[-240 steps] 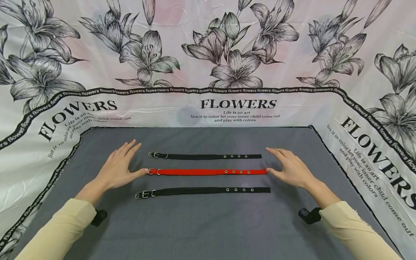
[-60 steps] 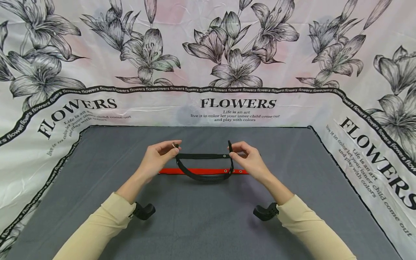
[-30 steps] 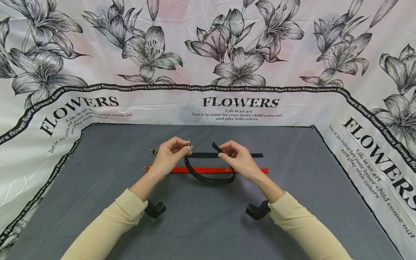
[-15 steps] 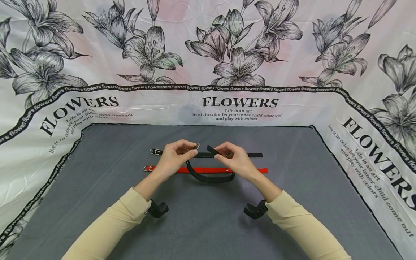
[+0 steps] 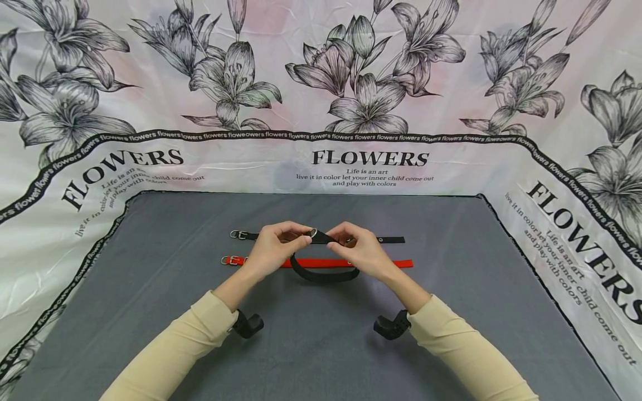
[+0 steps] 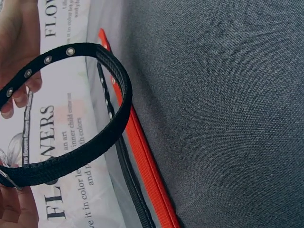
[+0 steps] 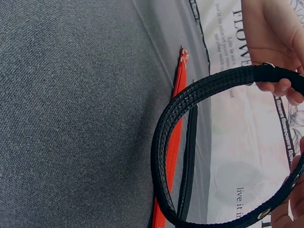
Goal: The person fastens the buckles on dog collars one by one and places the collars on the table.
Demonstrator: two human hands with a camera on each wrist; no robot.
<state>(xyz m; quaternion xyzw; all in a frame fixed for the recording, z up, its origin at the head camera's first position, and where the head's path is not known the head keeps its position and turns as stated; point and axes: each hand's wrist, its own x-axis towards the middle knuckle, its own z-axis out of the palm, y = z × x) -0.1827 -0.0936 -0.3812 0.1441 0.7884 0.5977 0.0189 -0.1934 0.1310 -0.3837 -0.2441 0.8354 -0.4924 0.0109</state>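
Note:
Both hands hold a black collar [image 5: 325, 275] with metal eyelets, bent into a loop above the table. My left hand [image 5: 273, 248] pinches its buckle end, where a metal ring shows at the fingertips. My right hand [image 5: 360, 249] pinches the eyelet end, whose tip reaches the buckle; whether it passes through I cannot tell. In the left wrist view the collar's loop [image 6: 124, 90] shows several eyelets along its upper strap. The right wrist view shows the padded, stitched side of the same collar [image 7: 164, 142].
Behind the hands a second black collar [image 5: 393, 240] lies flat on the grey cloth [image 5: 321, 345]. Nearer lies a red collar [image 5: 403, 263], partly hidden by the hands and the loop. A flower-printed sheet [image 5: 371, 100] stands at the back and sides.
The nearest black collar was lifted from the cloth and bent into a loop. Over the last second my hands have drawn together, bringing its free tip up to the buckle end.

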